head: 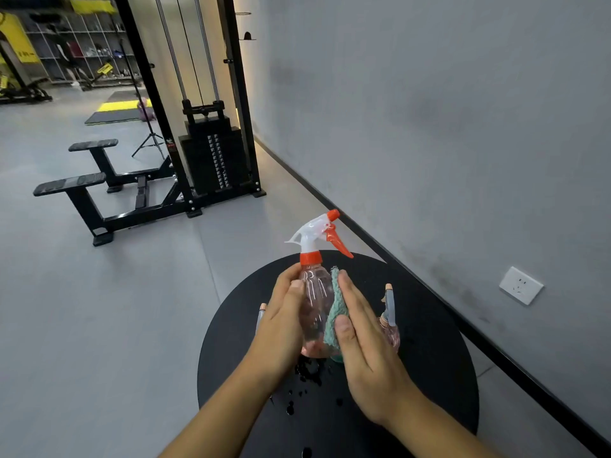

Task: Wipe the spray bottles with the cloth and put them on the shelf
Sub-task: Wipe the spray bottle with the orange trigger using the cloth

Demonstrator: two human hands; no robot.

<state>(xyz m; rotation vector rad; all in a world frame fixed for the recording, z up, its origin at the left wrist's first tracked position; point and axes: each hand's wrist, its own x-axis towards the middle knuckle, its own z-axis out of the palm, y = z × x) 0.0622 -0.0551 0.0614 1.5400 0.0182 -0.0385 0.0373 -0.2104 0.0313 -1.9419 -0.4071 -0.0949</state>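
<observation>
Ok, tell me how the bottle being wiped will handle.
The spray bottle looks clear and nearly empty, so probably light. Water drops on the table suggest a slippery surface. Its tall sprayer head may make it tippy.

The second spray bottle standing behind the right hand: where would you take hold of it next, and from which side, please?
Probably round the second spray bottle's pink body just below the neck, coming from the right, wall side. It stands upright on the round black table, and the right hand pressing the cloth on the held bottle blocks its left; its trigger head looks too slim for a firm hold.
</observation>
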